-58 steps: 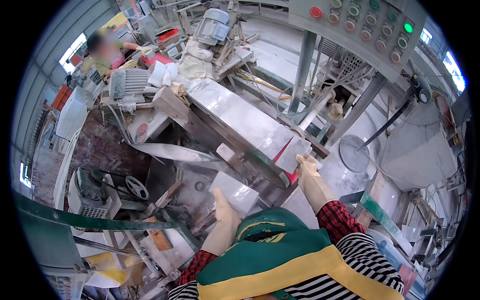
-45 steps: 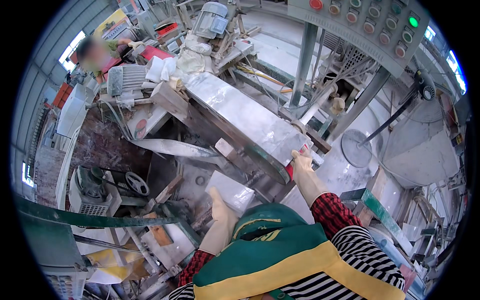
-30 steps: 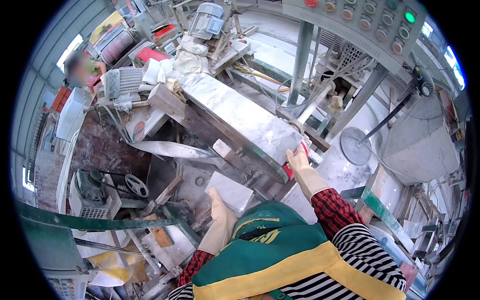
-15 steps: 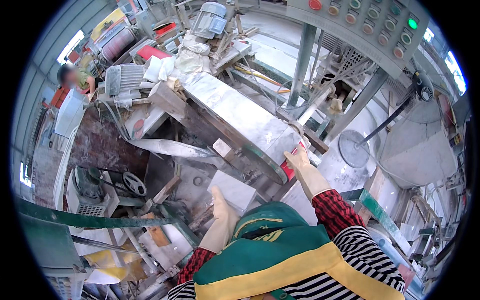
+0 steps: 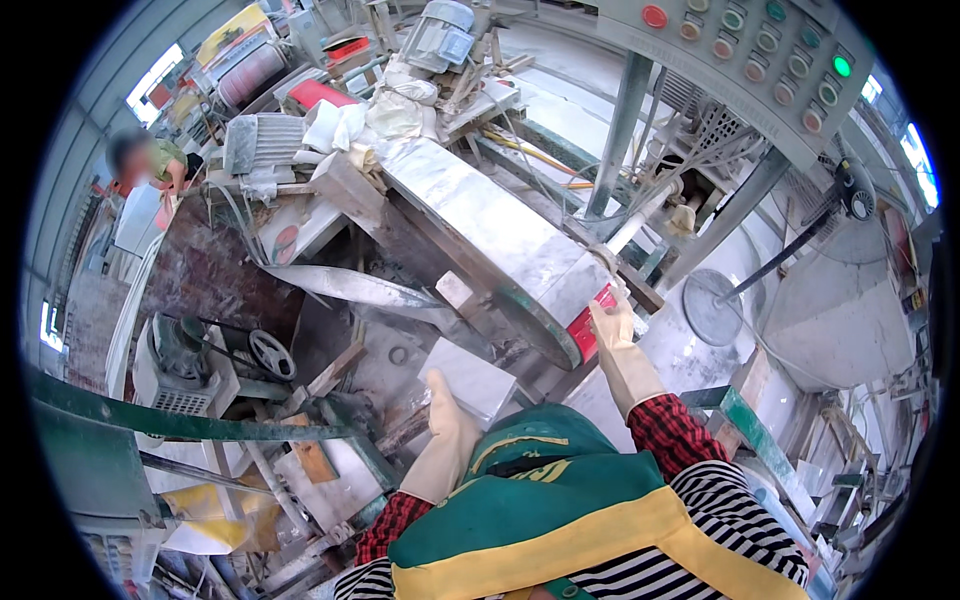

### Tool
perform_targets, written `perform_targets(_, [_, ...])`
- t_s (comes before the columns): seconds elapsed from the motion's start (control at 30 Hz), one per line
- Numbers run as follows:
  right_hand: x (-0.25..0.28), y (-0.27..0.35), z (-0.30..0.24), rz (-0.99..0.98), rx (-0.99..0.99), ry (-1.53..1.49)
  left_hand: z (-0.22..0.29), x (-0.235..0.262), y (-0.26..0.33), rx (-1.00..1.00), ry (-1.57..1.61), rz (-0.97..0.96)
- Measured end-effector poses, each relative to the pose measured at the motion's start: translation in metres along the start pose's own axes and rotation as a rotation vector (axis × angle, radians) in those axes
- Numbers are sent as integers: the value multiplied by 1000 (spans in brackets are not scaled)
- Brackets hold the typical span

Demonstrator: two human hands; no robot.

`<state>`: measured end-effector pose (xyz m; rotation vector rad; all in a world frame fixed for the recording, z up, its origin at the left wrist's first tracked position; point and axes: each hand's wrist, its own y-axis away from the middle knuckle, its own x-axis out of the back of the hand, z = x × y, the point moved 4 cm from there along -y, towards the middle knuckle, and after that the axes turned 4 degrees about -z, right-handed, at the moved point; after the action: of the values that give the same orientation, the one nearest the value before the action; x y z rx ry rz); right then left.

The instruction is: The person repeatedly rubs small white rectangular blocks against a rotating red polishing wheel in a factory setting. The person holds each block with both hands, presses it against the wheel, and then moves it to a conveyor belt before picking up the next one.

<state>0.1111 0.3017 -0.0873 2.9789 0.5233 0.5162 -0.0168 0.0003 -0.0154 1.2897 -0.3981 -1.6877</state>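
Both my hands wear cream rubber gloves. My left hand (image 5: 446,432) is closed on the near left edge of a white square tile (image 5: 468,378); the thumb lies along the edge and the other fingers are hidden. The tile is tilted, close against my green apron (image 5: 548,500). My right hand (image 5: 620,345) is raised at the near end of a long belt machine with a pale, dusty top (image 5: 480,215). Its fingers are partly spread beside the red end piece (image 5: 584,328); whether they touch it is unclear.
A grey control box (image 5: 740,65) with several round buttons, one lit green, hangs at upper right. Behind the belt stands a dusty motor (image 5: 440,35). A handwheel (image 5: 270,360) and green beam (image 5: 190,425) lie left. Another person (image 5: 150,165) is at far left.
My right hand has shifted slightly right, off the red end piece, its fingers now more upright. The left hand keeps its hold on the tile. The view has moved a little.
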Motion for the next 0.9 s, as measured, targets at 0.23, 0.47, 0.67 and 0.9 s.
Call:
perform_targets(0.23, [-36,99,-137,-580,408,321,-10,10,-21,-36,20,-99])
perform_targets(0.47, [-78,147,-165,-873,393,800,-10,16,-41,-229,-251,-261])
perform_targets(0.67, [-87,147,-190,-945,373,732,-6,2,-12,-182,9,-433])
perform_targets(0.9, [-107,102,-126,-1182,56,-152,-9,5,-14,-261,-147,-173])
